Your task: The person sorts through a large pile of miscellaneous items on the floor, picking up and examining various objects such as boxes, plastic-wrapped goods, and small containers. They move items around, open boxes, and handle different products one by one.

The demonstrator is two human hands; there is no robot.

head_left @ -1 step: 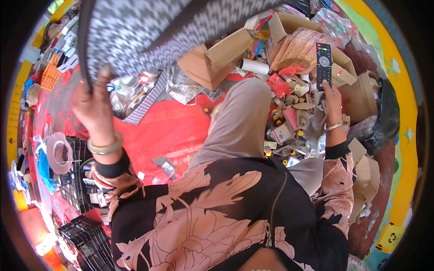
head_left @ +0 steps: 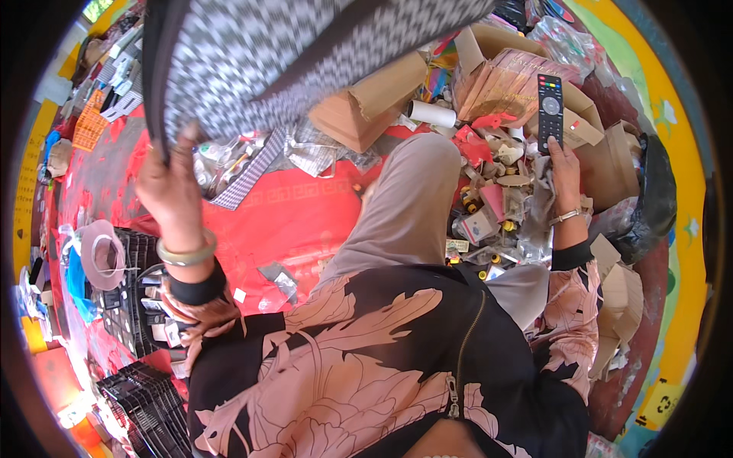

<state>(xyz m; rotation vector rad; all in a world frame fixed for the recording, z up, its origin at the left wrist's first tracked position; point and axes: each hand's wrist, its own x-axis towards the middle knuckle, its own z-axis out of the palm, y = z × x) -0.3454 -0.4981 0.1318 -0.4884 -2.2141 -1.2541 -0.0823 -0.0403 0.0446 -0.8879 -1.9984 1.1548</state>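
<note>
My left hand point(head_left: 174, 195) grips the dark-trimmed edge of a large grey-and-white patterned sheet-like piece point(head_left: 237, 65), raised at the upper left. Its top runs out of view, so its exact kind is unclear. In my right hand point(head_left: 565, 175) is a black remote control point(head_left: 550, 114), pinched at its lower end and held upright with its buttons showing. A grey cloth point(head_left: 541, 187) hangs beside that hand; whether the fingers touch it I cannot tell. Below the patterned piece, a container with a checked rim point(head_left: 248, 174) holds clear plastic items.
A heap of small packets and bottles point(head_left: 489, 221) lies right of my raised knee. Behind it are open cardboard boxes point(head_left: 370, 99) and a white roll point(head_left: 432, 114). Black plastic crates point(head_left: 145, 404) and a pinkish sun visor point(head_left: 102, 256) are at left, on a red floor covering point(head_left: 259, 221).
My left hand and the patterned piece have shifted slightly right and down. My right hand, with the remote control, has moved very slightly right.
</note>
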